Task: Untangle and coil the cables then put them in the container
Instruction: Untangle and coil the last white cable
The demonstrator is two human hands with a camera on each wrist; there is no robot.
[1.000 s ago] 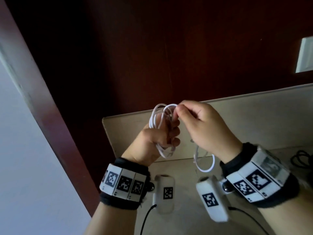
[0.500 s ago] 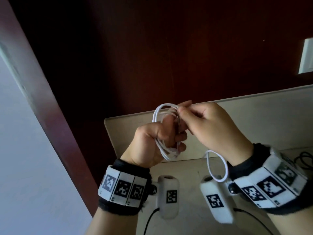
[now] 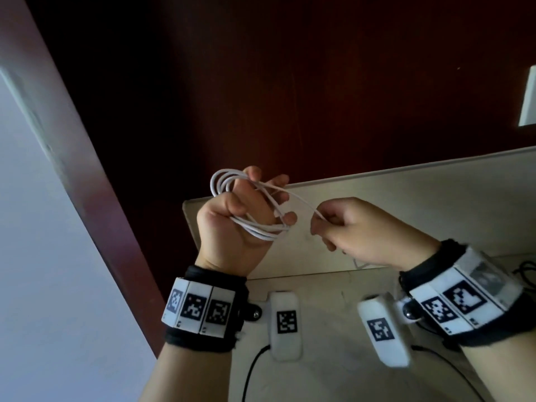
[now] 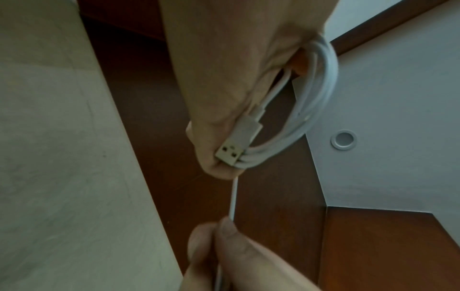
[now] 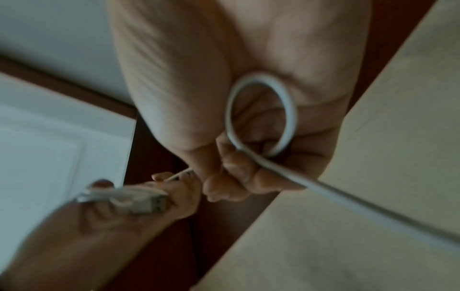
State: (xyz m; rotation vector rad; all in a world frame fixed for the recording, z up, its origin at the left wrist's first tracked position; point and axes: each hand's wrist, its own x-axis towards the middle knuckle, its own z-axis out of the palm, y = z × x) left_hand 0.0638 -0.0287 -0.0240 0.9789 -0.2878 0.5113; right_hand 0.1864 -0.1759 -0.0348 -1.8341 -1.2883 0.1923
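Note:
A white cable (image 3: 252, 227) is wound in several loops round the fingers of my left hand (image 3: 261, 204), held up over the beige box. In the left wrist view the coil (image 4: 316, 102) hangs off those fingers, and its USB plug (image 4: 231, 151) is pressed against them. One free strand (image 3: 298, 198) runs right to my right hand (image 3: 322, 224), which pinches it between thumb and fingers a short way from the coil. The right wrist view shows a small loop of cable (image 5: 261, 114) against the right palm, with the rest trailing off to the lower right.
The beige box (image 3: 406, 198) stands under and behind the hands, its back rim (image 3: 377, 172) against a dark wooden panel (image 3: 290, 82). Black cables (image 3: 526, 271) lie at the far right edge. A pale wall (image 3: 43, 256) fills the left.
My right hand has drawn away to the right of the coil, pulling out a strand. The left hand has shifted slightly left and its fingers have spread.

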